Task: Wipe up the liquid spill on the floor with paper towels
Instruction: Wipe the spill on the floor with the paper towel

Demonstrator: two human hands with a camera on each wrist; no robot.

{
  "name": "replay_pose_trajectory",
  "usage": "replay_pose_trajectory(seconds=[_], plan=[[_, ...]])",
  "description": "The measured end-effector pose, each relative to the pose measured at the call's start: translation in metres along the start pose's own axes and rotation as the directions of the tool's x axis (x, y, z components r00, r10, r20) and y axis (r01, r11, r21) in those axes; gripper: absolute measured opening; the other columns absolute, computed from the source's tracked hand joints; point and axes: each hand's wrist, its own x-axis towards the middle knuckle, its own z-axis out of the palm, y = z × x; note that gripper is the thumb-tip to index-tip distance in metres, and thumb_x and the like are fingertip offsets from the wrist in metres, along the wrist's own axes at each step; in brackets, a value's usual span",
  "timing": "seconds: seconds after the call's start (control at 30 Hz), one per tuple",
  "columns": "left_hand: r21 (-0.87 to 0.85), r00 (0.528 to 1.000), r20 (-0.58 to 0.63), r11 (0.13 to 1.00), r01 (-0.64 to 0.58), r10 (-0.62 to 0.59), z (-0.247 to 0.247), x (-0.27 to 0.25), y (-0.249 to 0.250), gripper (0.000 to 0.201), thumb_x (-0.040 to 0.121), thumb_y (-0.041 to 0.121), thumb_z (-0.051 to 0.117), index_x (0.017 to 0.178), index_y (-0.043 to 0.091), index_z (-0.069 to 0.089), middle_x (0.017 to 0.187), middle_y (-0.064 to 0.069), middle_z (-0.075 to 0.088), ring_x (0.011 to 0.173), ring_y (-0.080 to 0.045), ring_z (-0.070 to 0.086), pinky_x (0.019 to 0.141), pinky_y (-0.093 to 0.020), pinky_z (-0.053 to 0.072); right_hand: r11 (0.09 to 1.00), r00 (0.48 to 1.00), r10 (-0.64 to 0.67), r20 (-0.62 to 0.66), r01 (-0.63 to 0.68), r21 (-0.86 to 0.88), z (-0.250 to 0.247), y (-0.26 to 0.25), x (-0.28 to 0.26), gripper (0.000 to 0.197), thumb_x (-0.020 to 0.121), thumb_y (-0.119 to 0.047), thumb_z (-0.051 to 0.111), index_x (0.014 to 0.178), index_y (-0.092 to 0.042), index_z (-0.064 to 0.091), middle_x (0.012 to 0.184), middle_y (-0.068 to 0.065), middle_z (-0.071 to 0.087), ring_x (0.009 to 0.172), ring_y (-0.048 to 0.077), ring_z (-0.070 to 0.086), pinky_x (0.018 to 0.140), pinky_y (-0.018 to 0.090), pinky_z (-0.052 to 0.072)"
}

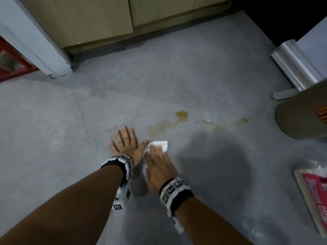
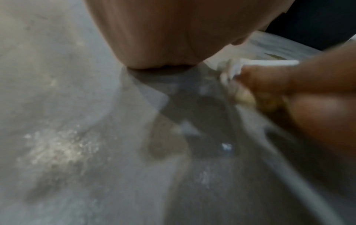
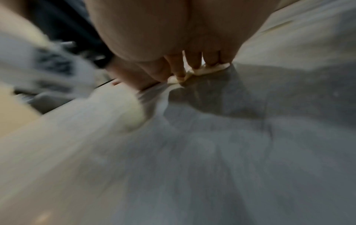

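Head view, forearms: nearest the camera, both reach down to the grey tiled floor, each with a black-and-white marker band at the wrist.
Head view, left hand: flat on the floor, fingers spread, holding nothing.
Head view, right hand: straight fingers press a paper towel to the floor, just beside the left thumb.
Head view, paper towel: white, crumpled, its far edge shows past the fingertips.
Head view, spill: yellow-brown puddles and thin streaks, just beyond the towel, running right.
Head view, surroundings: steel bin far right; pink-labelled pack near right edge.
Left wrist view: blurred; palm on the floor, towel under the other hand's fingers.
Right wrist view: blurred; fingertips on the yellow-stained towel.
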Motion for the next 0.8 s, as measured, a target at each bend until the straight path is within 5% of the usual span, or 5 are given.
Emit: replay_pose_trajectory(seconds=[0.2, 0.4, 0.53, 0.63, 0.8], plan=[[-0.021, 1.0, -0.024, 1.0, 0.0, -0.001, 0.0, -0.003, 0.003, 0.08, 0.096, 0.068, 0.013, 0.156, 0.024, -0.015, 0.161, 0.001, -0.029, 0.148, -0.024, -0.027, 0.118, -0.055, -0.014, 0.997, 0.997, -0.073, -0.035, 0.072, -0.034, 0.014, 0.042, -0.047, 0.064, 0.075, -0.023, 0.047, 0.139, -0.017, 0.047, 0.153, 0.008, 0.036, 0.139, 0.031, 0.035, 0.109, 0.046, 0.037], [-0.034, 1.0, -0.005, 0.999, 0.011, -0.011, 0.002, 0.002, 0.001, 0.084, 0.091, 0.073, 0.003, 0.157, 0.025, -0.014, 0.161, 0.002, -0.029, 0.148, -0.023, -0.027, 0.118, -0.055, -0.015, 0.997, 0.997, 0.062, -0.052, -0.059, 0.054, -0.014, 0.007, 0.026, 0.071, 0.092, -0.02, 0.044, 0.154, -0.015, 0.009, 0.162, 0.006, -0.001, 0.148, 0.029, -0.005, 0.12, 0.043, 0.0], [-0.052, 0.999, 0.051, 0.999, -0.006, 0.008, -0.002, 0.0, 0.0, 0.086, 0.09, 0.075, 0.002, 0.155, 0.024, -0.019, 0.158, 0.002, -0.035, 0.145, -0.023, -0.032, 0.116, -0.055, -0.019, 0.979, 0.979, -0.202, 0.004, 0.202, 0.033, -0.01, 0.022, -0.003, 0.06, 0.09, -0.018, 0.038, 0.15, -0.02, 0.029, 0.161, 0.003, 0.015, 0.148, 0.024, 0.011, 0.119, 0.043, 0.014], [-0.031, 1.0, -0.026, 0.999, 0.011, -0.012, 0.004, 0.0, 0.003, 0.097, 0.073, 0.076, -0.014, 0.156, 0.025, -0.015, 0.161, 0.002, -0.028, 0.148, -0.022, -0.027, 0.115, -0.053, -0.019, 0.994, 0.992, -0.095, -0.086, 0.098, 0.037, -0.014, 0.061, 0.006, 0.057, 0.084, -0.02, 0.03, 0.136, -0.014, 0.051, 0.15, 0.009, 0.041, 0.137, 0.033, 0.038, 0.109, 0.048, 0.036], [0.01, 0.999, -0.03, 1.0, 0.011, -0.011, 0.005, 0.002, 0.001, 0.077, 0.095, 0.062, 0.01, 0.157, 0.022, -0.015, 0.16, -0.001, -0.031, 0.148, -0.026, -0.027, 0.117, -0.057, -0.015, 0.998, 0.997, 0.067, -0.043, -0.068, -0.009, -0.038, 0.038, 0.071, 0.064, 0.092, -0.026, 0.04, 0.151, -0.012, 0.02, 0.161, 0.009, 0.008, 0.147, 0.034, 0.005, 0.119, 0.046, 0.009]])
